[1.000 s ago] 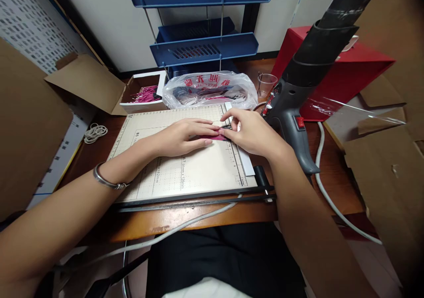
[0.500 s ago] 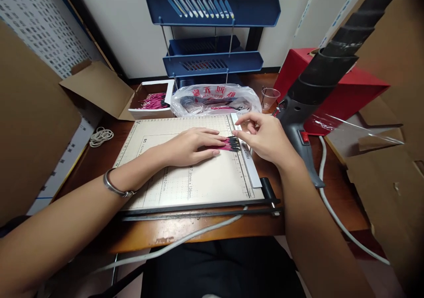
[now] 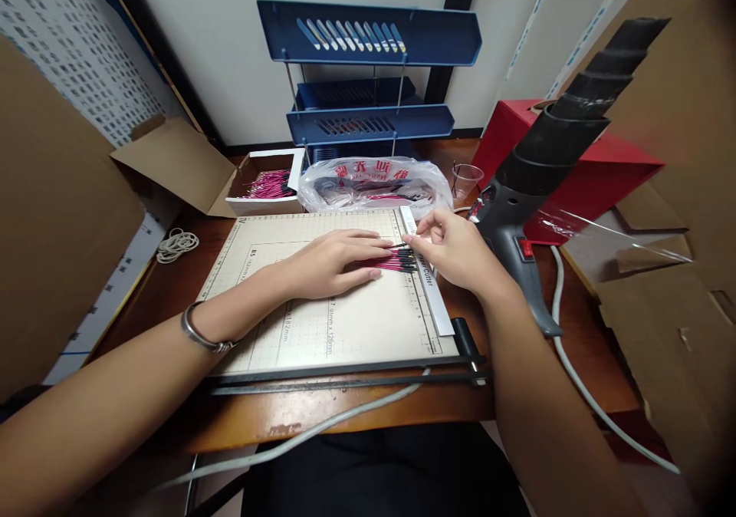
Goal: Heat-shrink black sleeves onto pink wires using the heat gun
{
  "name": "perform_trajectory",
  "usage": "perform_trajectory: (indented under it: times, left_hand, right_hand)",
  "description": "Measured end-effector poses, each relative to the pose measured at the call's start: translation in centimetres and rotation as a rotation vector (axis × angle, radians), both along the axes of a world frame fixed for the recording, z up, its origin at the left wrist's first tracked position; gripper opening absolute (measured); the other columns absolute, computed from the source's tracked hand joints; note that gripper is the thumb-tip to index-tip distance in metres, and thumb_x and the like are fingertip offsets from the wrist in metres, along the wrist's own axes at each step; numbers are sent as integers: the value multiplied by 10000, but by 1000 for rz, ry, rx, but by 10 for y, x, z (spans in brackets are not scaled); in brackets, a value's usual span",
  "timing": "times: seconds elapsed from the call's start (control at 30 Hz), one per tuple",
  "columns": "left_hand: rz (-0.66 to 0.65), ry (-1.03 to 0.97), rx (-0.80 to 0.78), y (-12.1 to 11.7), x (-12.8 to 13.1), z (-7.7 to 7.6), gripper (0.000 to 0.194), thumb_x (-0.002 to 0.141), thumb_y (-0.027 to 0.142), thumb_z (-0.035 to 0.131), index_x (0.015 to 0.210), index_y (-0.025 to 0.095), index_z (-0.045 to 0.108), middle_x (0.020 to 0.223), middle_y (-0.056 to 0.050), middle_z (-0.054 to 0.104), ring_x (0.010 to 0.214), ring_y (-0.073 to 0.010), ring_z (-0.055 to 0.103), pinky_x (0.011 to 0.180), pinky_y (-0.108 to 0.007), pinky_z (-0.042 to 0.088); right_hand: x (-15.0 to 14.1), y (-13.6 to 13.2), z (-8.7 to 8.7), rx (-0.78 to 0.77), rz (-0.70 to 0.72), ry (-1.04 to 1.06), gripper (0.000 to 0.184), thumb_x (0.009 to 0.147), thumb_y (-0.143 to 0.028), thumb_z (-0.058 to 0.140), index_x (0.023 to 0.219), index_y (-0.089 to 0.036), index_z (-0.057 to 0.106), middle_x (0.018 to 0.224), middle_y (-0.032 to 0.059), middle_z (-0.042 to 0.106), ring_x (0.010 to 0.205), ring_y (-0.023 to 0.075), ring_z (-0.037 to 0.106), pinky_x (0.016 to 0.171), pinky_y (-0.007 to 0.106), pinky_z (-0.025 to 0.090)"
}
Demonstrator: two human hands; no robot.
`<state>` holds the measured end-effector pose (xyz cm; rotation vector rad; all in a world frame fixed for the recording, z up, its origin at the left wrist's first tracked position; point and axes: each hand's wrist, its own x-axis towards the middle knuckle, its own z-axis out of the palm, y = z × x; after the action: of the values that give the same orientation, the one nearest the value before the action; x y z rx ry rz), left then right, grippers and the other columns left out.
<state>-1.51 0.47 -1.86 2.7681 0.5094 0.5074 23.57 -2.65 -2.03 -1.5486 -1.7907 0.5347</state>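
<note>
On the board of a paper cutter [image 3: 368,333], a row of pink wires with black ends [image 3: 404,259] lies side by side, tips toward the white strip [image 3: 434,302] at the board's right edge. My left hand [image 3: 345,264] rests flat on the wires with fingers stretched out, covering their left portions. Thumb and forefinger of my right hand [image 3: 445,245] pinch at the black end of the uppermost wire, which sits slightly apart from the others. The fingertips partly hide that wire's tip.
A box of pink wires [image 3: 267,183] and a plastic bag [image 3: 373,183] stand behind the board, before a blue rack [image 3: 368,34]. At right are a heat gun [image 3: 532,172], a clear cup [image 3: 464,179] and a red box [image 3: 609,156]. A white cable [image 3: 327,425] crosses the front edge.
My right thumb and forefinger have come together at the uppermost wire's end, where they were apart before. My left hand stays on the wires. The camera view has tilted slightly.
</note>
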Motion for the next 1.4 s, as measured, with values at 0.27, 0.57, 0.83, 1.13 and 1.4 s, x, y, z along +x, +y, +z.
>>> perform_trajectory:
  times: [0.27,0.57,0.83,1.13,1.4]
  left_hand:
    - [47,45,-6,0,-1,0,453,1035,423,561,1439,230,633,1438,-81,651,1434,-309,526,1205,-520,423]
    - [46,110,-39,-3,-1,5,485,1051,455,526,1491,258,579,1493,-52,602,1486,-313,459,1235,-529,358]
    - [50,90,-51,-3,-2,3,478,1047,461,532,1474,255,599,1481,-50,615,1466,-304,485,1230,-502,372]
    - [54,94,-42,-3,-2,3,472,1053,453,523,1477,259,594,1490,-35,609,1462,-302,488,1226,-499,377]
    - [51,85,-42,-3,-2,3,468,1051,443,533,1488,285,583,1490,-32,608,1463,-292,490,1226,-484,380]
  right_hand:
    - [0,1,-1,-51,81,-116,100,828,-288,637,840,-208,696,583,-30,458,593,149,415,602,296,276]
    - [-3,0,1,-51,115,-153,207,881,-342,632,944,-212,781,640,-5,555,603,149,420,630,302,293]
    - [-4,1,0,-65,83,-129,188,870,-357,652,895,-207,762,621,-16,551,598,145,410,628,303,278]
    - [-4,0,0,-24,73,-129,174,860,-341,638,856,-211,754,619,-9,562,632,161,466,638,303,302]
    - [-4,-2,1,-87,78,-126,212,866,-361,648,891,-201,786,629,9,609,612,159,479,645,308,321]
